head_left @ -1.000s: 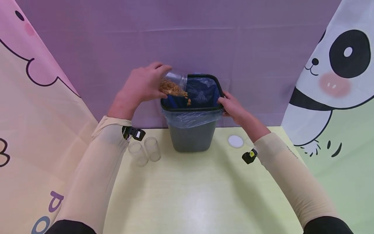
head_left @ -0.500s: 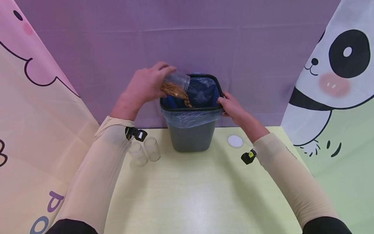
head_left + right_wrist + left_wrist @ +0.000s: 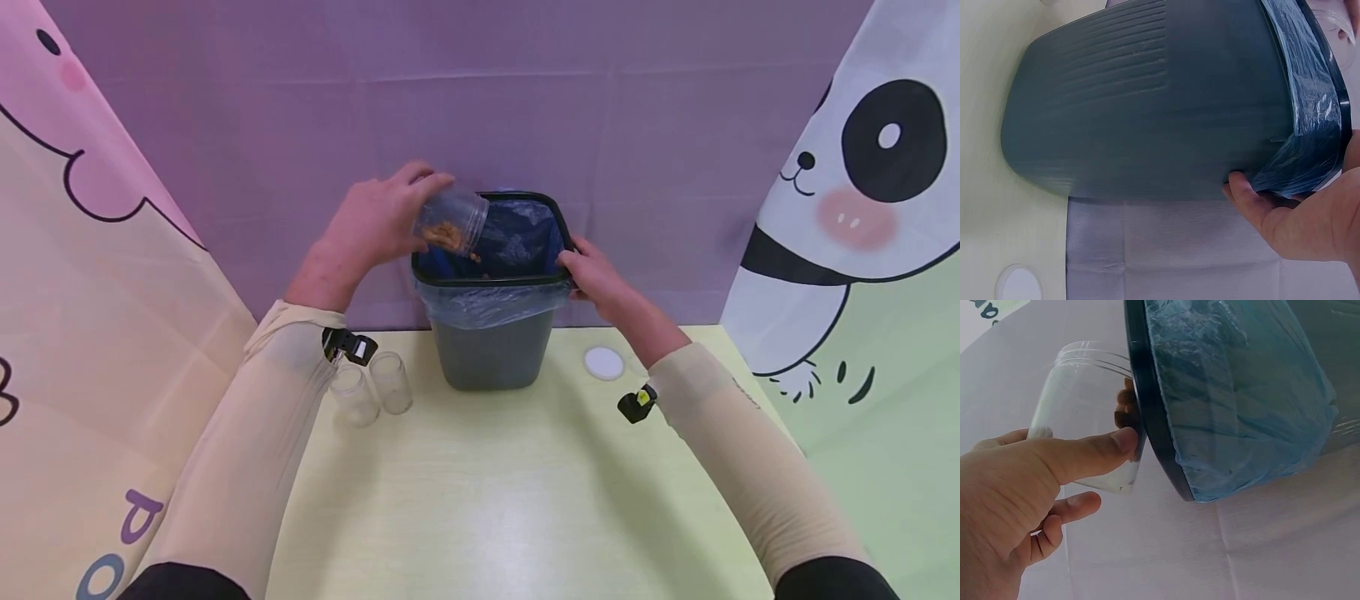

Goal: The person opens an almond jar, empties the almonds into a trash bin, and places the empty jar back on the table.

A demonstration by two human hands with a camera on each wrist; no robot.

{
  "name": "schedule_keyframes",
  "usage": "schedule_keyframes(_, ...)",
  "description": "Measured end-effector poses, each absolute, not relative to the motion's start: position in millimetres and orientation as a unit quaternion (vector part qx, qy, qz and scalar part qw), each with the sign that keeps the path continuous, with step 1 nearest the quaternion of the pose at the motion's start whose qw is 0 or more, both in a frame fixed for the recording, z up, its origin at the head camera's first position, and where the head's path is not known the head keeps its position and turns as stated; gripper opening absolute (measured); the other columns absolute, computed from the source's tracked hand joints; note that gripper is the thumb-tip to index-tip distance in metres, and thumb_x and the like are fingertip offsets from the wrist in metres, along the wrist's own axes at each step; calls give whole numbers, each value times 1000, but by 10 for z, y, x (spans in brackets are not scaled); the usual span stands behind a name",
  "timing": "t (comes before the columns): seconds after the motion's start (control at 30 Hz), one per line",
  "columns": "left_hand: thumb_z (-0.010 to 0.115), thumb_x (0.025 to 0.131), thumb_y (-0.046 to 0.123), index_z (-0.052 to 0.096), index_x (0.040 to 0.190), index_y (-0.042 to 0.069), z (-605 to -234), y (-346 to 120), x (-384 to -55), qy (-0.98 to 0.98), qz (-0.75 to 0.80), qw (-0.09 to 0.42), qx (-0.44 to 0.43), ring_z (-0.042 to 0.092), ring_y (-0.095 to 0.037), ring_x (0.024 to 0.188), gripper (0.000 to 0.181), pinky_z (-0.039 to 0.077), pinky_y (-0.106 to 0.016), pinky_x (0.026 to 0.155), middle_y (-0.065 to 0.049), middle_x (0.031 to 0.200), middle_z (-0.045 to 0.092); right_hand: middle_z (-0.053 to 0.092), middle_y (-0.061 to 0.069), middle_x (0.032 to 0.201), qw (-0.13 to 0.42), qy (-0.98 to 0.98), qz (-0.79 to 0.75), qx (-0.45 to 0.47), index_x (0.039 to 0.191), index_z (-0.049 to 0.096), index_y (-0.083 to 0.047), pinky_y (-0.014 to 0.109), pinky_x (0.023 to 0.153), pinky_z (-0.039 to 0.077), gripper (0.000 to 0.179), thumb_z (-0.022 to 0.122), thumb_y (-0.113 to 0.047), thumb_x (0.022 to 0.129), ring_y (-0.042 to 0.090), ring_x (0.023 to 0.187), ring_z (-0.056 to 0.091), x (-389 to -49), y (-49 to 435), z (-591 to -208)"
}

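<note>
My left hand [image 3: 378, 218] grips a clear plastic jar [image 3: 459, 212], tipped on its side with its mouth over the bin. A small heap of brown nut-like pieces [image 3: 444, 236] lies in the jar, and a few drop from its mouth. The grey trash bin [image 3: 491, 354] stands upright, lined with a bluish plastic bag [image 3: 487, 307] folded over under its black rim [image 3: 495, 282]. At the bin's right side, my right hand [image 3: 596, 273] holds the rim, thumb on top. In the right wrist view, fingers [image 3: 1244, 194] press the bin's outer wall.
Two clear jars [image 3: 392, 383] stand on the pale table [image 3: 480, 483] left of the bin, partly beside the left wrist camera. A white round lid [image 3: 603, 363] lies to the bin's right. A purple cloth backdrop [image 3: 480, 100] rises just behind the bin.
My left hand has moved slightly right and tilted the jar further down. Most of the brown pieces have poured from the jar into the bin. My right hand has stayed on the rim.
</note>
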State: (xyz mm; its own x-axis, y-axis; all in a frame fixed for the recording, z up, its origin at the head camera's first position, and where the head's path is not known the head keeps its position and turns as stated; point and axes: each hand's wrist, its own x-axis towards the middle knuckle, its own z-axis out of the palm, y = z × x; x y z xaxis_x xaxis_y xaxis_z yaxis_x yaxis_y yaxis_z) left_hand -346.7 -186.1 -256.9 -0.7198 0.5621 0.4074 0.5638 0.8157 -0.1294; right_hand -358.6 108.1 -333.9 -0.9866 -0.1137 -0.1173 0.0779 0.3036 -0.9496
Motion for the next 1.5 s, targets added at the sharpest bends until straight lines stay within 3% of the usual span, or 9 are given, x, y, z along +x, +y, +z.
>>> schedule_keyframes(0.13, 79, 64, 25, 32, 136, 26, -2596, -1847, -3478, -923, 0, 226, -312, 54, -25, 73, 86, 45, -42, 59, -5, 131, 34, 48, 8, 89, 79, 803, -591, -9, 136, 31, -23, 37, 66, 40, 52, 41, -22, 85, 17, 63, 43, -3591, 1083, -3337)
schedule_keyframes(0.37, 79, 64, 23, 33, 135, 25, -2620, -1810, -3471, -917, 2, 235, -322, 54, -24, 70, 85, 45, -40, 58, -7, 132, 33, 48, 8, 91, 82, 799, -596, -9, 136, 30, -23, 44, 74, 37, 51, 41, -22, 86, 18, 62, 42, -3581, 1088, -3334)
schedule_keyframes(0.47, 79, 64, 21, 34, 135, 24, -2626, -1799, -3467, -915, 3, 240, -324, 55, -25, 70, 84, 45, -40, 59, -7, 132, 33, 47, 8, 91, 83, 800, -594, -11, 136, 30, -22, 41, 70, 39, 51, 41, -22, 86, 18, 62, 41, -3579, 1090, -3331)
schedule_keyframes(0.63, 80, 64, 21, 34, 135, 24, -2640, -1794, -3467, -913, 16, 247, -324, 53, -23, 60, 84, 45, -38, 55, -7, 132, 34, 48, 11, 100, 81, 807, -585, -13, 136, 29, -21, 30, 61, 40, 50, 41, -23, 87, 18, 66, 42, -3582, 1087, -3322)
schedule_keyframes(0.8, 79, 64, 21, 33, 135, 24, -2651, -1786, -3469, -913, 18, 244, -327, 53, -23, 61, 85, 45, -38, 54, -7, 132, 33, 46, 14, 109, 86, 806, -586, -12, 137, 27, -22, 34, 66, 39, 51, 40, -24, 87, 19, 69, 42, -3585, 1085, -3319)
schedule_keyframes(1.07, 79, 65, 22, 32, 136, 24, -2650, -1783, -3474, -914, 21, 244, -325, 53, -25, 62, 85, 45, -39, 57, -8, 133, 32, 46, 10, 105, 87, 805, -587, -11, 136, 29, -22, 36, 67, 40, 49, 40, -25, 88, 20, 69, 41, -3565, 1073, -3308)
schedule_keyframes(1.2, 78, 66, 20, 31, 137, 24, -2661, -1785, -3474, -909, 26, 256, -327, 49, -22, 55, 85, 43, -36, 52, -9, 134, 31, 47, 9, 101, 85, 805, -587, -10, 136, 29, -22, 34, 66, 40, 49, 40, -25, 88, 19, 67, 41, -3566, 1068, -3311)
schedule_keyframes(1.37, 68, 72, 2, 34, 135, 25, -2697, -1799, -3486, -882, 45, 316, -347, 37, -20, 46, 75, 34, -31, 45, -8, 136, 30, 47, 10, 103, 83, 804, -588, -8, 137, 27, -23, 36, 67, 40, 50, 40, -25, 88, 17, 65, 41, -3571, 1056, -3318)
schedule_keyframes(1.5, 55, 73, -10, 37, 134, 25, -2730, -1806, -3502, -862, 58, 347, -365, 43, -24, 53, 72, 36, -35, 49, -7, 137, 31, 47, 10, 105, 84, 801, -592, -7, 137, 27, -24, 40, 71, 40, 50, 40, -26, 89, 17, 64, 40, -3564, 1045, -3323)
